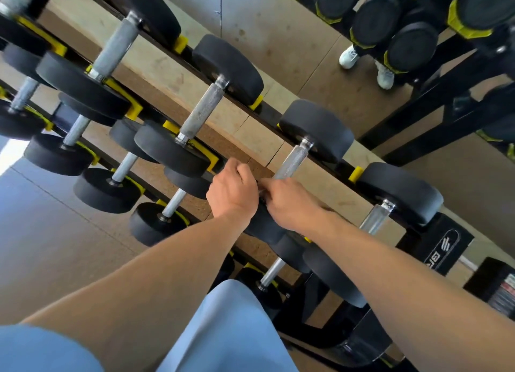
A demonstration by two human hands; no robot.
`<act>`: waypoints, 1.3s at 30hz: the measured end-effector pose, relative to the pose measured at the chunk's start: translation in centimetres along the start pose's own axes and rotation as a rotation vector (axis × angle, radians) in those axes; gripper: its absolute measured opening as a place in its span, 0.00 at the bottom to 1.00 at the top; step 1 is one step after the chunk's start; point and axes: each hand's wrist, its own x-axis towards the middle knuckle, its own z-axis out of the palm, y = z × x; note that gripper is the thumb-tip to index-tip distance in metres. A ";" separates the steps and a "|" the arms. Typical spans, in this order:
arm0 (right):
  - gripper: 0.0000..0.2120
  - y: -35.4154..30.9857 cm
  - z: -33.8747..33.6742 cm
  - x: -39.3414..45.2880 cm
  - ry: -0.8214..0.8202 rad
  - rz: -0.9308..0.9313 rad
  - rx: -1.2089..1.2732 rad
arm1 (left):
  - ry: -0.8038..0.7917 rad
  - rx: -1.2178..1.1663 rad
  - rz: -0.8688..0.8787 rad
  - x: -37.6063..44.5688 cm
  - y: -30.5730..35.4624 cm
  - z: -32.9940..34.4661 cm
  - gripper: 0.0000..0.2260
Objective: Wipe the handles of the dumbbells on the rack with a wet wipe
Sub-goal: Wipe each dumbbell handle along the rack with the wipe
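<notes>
Black dumbbells with knurled steel handles lie across a tiered black rack (345,166) with yellow cradles. My left hand (232,189) and my right hand (289,201) meet fingertip to fingertip just below the lower end of one top-row dumbbell handle (291,162). Both hands have curled fingers and pinch a small pale wet wipe (262,182) between them; only a sliver of it shows. The near head of that dumbbell (264,226) lies under my wrists. Neighbouring handles (202,111) (374,218) stand free on either side.
Lower tiers hold smaller dumbbells (107,190) to the left. A mirror (306,37) behind the rack reflects more dumbbells and white shoes (348,57). My knee in blue shorts (228,321) is close under the rack's front.
</notes>
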 end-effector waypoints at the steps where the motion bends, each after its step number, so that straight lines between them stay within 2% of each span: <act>1: 0.07 0.0 -0.2 -0.2 -0.056 0.014 0.078 | 0.002 -0.002 0.001 0.0 0.0 0.0 0.13; 3: 0.10 0.3 -1.3 -0.1 -0.013 0.058 0.144 | 0.007 -0.005 0.006 0.0 -0.1 0.0 0.13; 4: 0.10 0.5 -2.0 0.0 0.105 0.054 0.081 | 0.002 -0.005 0.006 0.0 -0.1 0.0 0.13; 6: 0.12 1.0 -3.6 0.7 0.399 -0.056 -0.219 | -0.007 -0.008 0.000 0.0 -0.1 -0.1 0.13; 7: 0.15 1.0 -4.3 1.1 0.437 -0.089 -0.382 | -0.010 -0.009 -0.002 -0.1 -0.1 -0.1 0.13; 9: 0.19 0.9 -5.3 1.8 0.327 -0.035 -0.630 | -0.011 -0.004 0.001 -0.2 0.1 -0.2 0.13; 10: 0.18 0.6 -5.5 2.0 0.241 0.017 -0.675 | -0.011 -0.001 0.004 -0.2 0.1 -0.2 0.13; 12: 0.14 -0.4 -5.4 2.3 0.116 0.108 -0.671 | -0.012 -0.001 0.001 -0.2 0.1 -0.3 0.13; 15: 0.10 -2.2 -4.4 2.2 0.090 0.167 -0.574 | -0.019 -0.005 -0.009 -0.1 0.1 -0.2 0.13; 17: 0.09 -2.8 -2.9 1.7 0.072 0.188 -0.436 | -0.017 -0.002 -0.012 0.0 0.1 -0.1 0.13; 21: 0.11 -2.3 0.0 0.6 -0.041 0.201 0.016 | -0.014 0.013 -0.027 0.1 0.2 -0.2 0.13; 23: 0.11 -1.3 -0.1 -0.4 -0.034 0.258 0.323 | -0.019 0.011 -0.028 0.1 0.2 -0.2 0.13; 25: 0.11 0.2 -0.5 -1.8 0.004 0.396 0.660 | -0.028 0.003 -0.023 0.0 0.1 -0.3 0.13; 27: 0.11 1.9 -1.0 -3.2 0.161 0.608 0.878 | -0.037 -0.001 -0.014 -0.1 0.1 -0.3 0.13; 30: 0.13 3.6 -1.7 -3.3 0.580 0.857 1.086 | -0.038 0.001 -0.012 -0.3 0.2 -0.5 0.13; 31: 0.12 3.7 -2.0 -2.6 0.673 0.903 1.183 | -0.038 0.000 -0.011 -0.3 0.2 -0.5 0.13; 33: 0.08 2.8 -2.3 -0.6 0.740 0.937 1.369 | -0.036 0.002 -0.004 -0.3 0.2 -0.4 0.13; 34: 0.08 2.2 -2.2 0.4 0.736 0.916 1.382 | -0.034 0.001 -0.005 -0.3 0.2 -0.4 0.13; 36: 0.11 1.2 -1.5 2.2 0.730 0.838 1.151 | -0.032 0.000 -0.007 -0.2 0.2 -0.3 0.13; 39: 0.13 0.7 -0.3 1.3 0.699 0.745 0.515 | -0.022 0.003 -0.001 -0.1 -0.1 0.0 0.13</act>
